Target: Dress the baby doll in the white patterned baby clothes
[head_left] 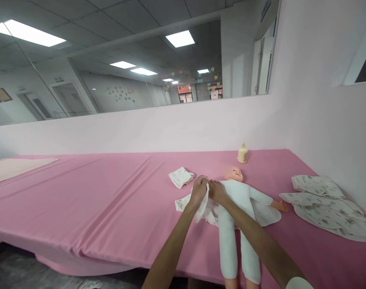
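Note:
A baby doll (233, 174) in a white suit lies on its back on the pink sheet, head toward the wall and legs toward me. My left hand (199, 192) is closed on a white baby garment (203, 208), whose cloth hangs below the fingers. Right beside it, my right hand (216, 190) has its fingers curled on the garment's sleeve at the doll's arm on the left side. That arm's end is hidden by my hands. The doll's other arm stretches right, its hand bare. Part of the garment, with a small print, spreads under and left of my wrists.
A folded printed cloth (181, 177) lies just beyond my left hand. Near the wall stands a cream pump bottle (242, 154). Folded printed baby clothes (330, 204) lie at the right. A pale cloth (14, 166) covers the far left of the pink-sheeted table (95, 200). A mirror (125, 72) spans the wall.

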Action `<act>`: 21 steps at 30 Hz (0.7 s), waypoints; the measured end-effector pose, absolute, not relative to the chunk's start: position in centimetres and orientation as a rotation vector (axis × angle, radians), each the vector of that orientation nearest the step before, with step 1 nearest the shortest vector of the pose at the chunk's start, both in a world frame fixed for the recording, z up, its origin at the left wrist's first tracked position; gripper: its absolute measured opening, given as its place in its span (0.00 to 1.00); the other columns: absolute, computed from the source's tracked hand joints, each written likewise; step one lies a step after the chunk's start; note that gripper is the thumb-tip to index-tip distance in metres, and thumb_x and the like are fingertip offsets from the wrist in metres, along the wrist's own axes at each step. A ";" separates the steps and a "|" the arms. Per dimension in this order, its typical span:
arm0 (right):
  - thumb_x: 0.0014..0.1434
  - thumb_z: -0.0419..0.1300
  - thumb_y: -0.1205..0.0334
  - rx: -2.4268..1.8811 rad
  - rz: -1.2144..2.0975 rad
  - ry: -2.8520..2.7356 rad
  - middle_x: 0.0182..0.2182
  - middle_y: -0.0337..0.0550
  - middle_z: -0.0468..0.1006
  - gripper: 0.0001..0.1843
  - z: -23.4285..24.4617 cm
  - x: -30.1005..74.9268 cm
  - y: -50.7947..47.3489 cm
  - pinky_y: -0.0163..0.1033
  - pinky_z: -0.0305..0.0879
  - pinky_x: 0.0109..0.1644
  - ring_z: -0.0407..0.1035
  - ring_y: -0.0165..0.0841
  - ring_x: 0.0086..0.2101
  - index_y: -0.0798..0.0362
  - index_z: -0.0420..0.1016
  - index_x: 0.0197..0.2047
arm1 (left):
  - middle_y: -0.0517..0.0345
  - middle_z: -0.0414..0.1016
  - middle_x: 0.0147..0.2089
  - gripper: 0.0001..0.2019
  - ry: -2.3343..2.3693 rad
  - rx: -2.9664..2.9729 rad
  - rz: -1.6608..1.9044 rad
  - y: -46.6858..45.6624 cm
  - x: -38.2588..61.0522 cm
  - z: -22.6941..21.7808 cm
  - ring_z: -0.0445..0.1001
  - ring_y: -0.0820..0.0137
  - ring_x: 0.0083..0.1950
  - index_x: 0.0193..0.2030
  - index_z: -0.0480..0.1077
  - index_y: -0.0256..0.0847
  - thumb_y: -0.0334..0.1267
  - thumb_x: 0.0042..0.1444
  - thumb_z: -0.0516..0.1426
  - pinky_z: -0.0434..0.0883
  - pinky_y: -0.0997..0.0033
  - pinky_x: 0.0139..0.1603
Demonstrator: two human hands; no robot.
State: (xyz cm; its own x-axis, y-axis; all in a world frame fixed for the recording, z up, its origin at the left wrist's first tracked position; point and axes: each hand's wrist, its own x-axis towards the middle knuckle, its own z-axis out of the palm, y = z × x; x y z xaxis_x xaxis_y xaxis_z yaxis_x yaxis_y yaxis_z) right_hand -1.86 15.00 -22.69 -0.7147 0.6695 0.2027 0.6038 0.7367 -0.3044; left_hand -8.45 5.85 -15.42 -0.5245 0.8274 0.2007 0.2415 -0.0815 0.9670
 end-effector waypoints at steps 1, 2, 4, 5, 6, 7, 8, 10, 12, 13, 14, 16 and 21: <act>0.58 0.57 0.69 -1.007 0.293 -2.638 0.50 0.54 0.73 0.19 -22.9 -2.0 15.3 0.44 0.59 0.55 0.67 0.41 0.50 0.56 0.69 0.53 | 0.64 0.64 0.24 0.06 1.722 1.249 1.581 5.9 -7.5 -15.4 0.63 0.74 0.26 0.29 0.67 0.40 0.33 0.52 0.49 0.63 0.74 0.31; 0.58 0.56 0.70 -1.017 0.276 -2.635 0.51 0.54 0.72 0.19 -23.0 -2.0 15.6 0.44 0.59 0.56 0.66 0.40 0.51 0.55 0.69 0.54 | 0.63 0.65 0.25 0.07 1.709 1.334 1.512 5.9 -6.6 -15.4 0.64 0.74 0.27 0.29 0.67 0.40 0.32 0.52 0.48 0.63 0.74 0.33; 0.60 0.55 0.68 -1.024 0.243 -2.631 0.53 0.52 0.70 0.19 -23.3 -2.1 16.2 0.46 0.58 0.57 0.64 0.39 0.51 0.55 0.67 0.55 | 0.63 0.65 0.26 0.08 1.694 1.470 1.387 5.7 -5.2 -15.3 0.63 0.73 0.28 0.29 0.66 0.41 0.30 0.52 0.48 0.62 0.73 0.33; 0.61 0.55 0.66 -1.021 0.227 -2.630 0.53 0.52 0.70 0.18 -23.4 -2.0 16.5 0.47 0.58 0.57 0.64 0.40 0.52 0.55 0.66 0.55 | 0.63 0.65 0.26 0.08 1.696 1.517 1.341 5.6 -4.8 -15.3 0.63 0.73 0.28 0.28 0.65 0.41 0.30 0.53 0.47 0.61 0.73 0.33; 0.62 0.54 0.65 -1.010 0.214 -2.631 0.53 0.52 0.69 0.18 -23.4 -1.9 16.6 0.49 0.58 0.58 0.63 0.40 0.52 0.55 0.66 0.56 | 0.63 0.64 0.25 0.08 1.700 1.545 1.312 5.4 -4.7 -15.3 0.62 0.73 0.28 0.28 0.65 0.41 0.30 0.53 0.47 0.61 0.73 0.33; 0.61 0.55 0.65 -0.993 0.202 -2.636 0.53 0.52 0.68 0.19 -23.5 -1.8 16.6 0.49 0.57 0.57 0.63 0.41 0.52 0.56 0.65 0.56 | 0.63 0.64 0.25 0.08 1.710 1.552 1.306 5.3 -4.7 -15.3 0.62 0.73 0.28 0.28 0.65 0.41 0.30 0.53 0.47 0.60 0.73 0.33; 0.60 0.56 0.66 -0.969 0.194 -2.645 0.53 0.53 0.68 0.20 -23.5 -1.6 16.5 0.49 0.57 0.57 0.62 0.42 0.52 0.56 0.66 0.55 | 0.63 0.64 0.26 0.08 1.723 1.541 1.319 5.2 -4.9 -15.4 0.62 0.73 0.28 0.29 0.65 0.41 0.30 0.54 0.47 0.60 0.73 0.33; 0.54 0.59 0.69 -0.914 0.186 -2.666 0.51 0.55 0.69 0.21 -23.6 -1.2 16.1 0.46 0.58 0.56 0.62 0.43 0.50 0.56 0.68 0.53 | 0.63 0.63 0.26 0.07 1.747 1.477 1.371 5.2 -5.7 -15.5 0.61 0.73 0.28 0.30 0.65 0.40 0.31 0.55 0.47 0.60 0.73 0.33; 0.50 0.60 0.72 -0.867 0.186 -2.678 0.50 0.55 0.70 0.22 -23.5 -0.7 15.7 0.45 0.59 0.53 0.62 0.44 0.48 0.56 0.69 0.51 | 0.64 0.61 0.26 0.07 1.755 1.400 1.401 5.3 -6.6 -15.6 0.59 0.74 0.26 0.31 0.65 0.40 0.34 0.56 0.47 0.59 0.73 0.31; 0.49 0.59 0.73 -0.850 0.189 -2.678 0.49 0.55 0.70 0.23 -23.5 -0.5 15.5 0.45 0.59 0.52 0.62 0.44 0.48 0.56 0.69 0.50 | 0.65 0.60 0.25 0.07 1.749 1.377 1.400 5.3 -6.9 -15.7 0.58 0.74 0.25 0.32 0.64 0.40 0.35 0.56 0.47 0.58 0.73 0.30; 0.49 0.58 0.74 -0.834 0.195 -2.676 0.49 0.55 0.70 0.22 -23.4 -0.2 15.4 0.45 0.60 0.51 0.63 0.44 0.48 0.56 0.69 0.49 | 0.65 0.59 0.25 0.07 1.737 1.373 1.387 5.4 -7.1 -15.8 0.57 0.74 0.25 0.32 0.64 0.40 0.35 0.57 0.47 0.57 0.73 0.29; 0.50 0.56 0.75 -0.814 0.214 -2.671 0.49 0.52 0.71 0.20 -22.9 0.2 15.4 0.43 0.60 0.50 0.63 0.41 0.47 0.55 0.70 0.48 | 0.65 0.59 0.25 0.06 1.701 1.406 1.347 5.6 -7.2 -16.1 0.56 0.74 0.24 0.32 0.63 0.41 0.34 0.56 0.47 0.57 0.73 0.28; 0.55 0.53 0.71 -0.872 0.251 -2.662 0.41 0.46 0.75 0.12 -21.1 1.0 17.3 0.38 0.60 0.45 0.66 0.37 0.42 0.53 0.72 0.41 | 0.67 0.58 0.23 0.09 1.751 1.505 1.189 6.1 -5.9 -17.2 0.58 0.73 0.24 0.38 0.63 0.43 0.29 0.49 0.51 0.56 0.73 0.30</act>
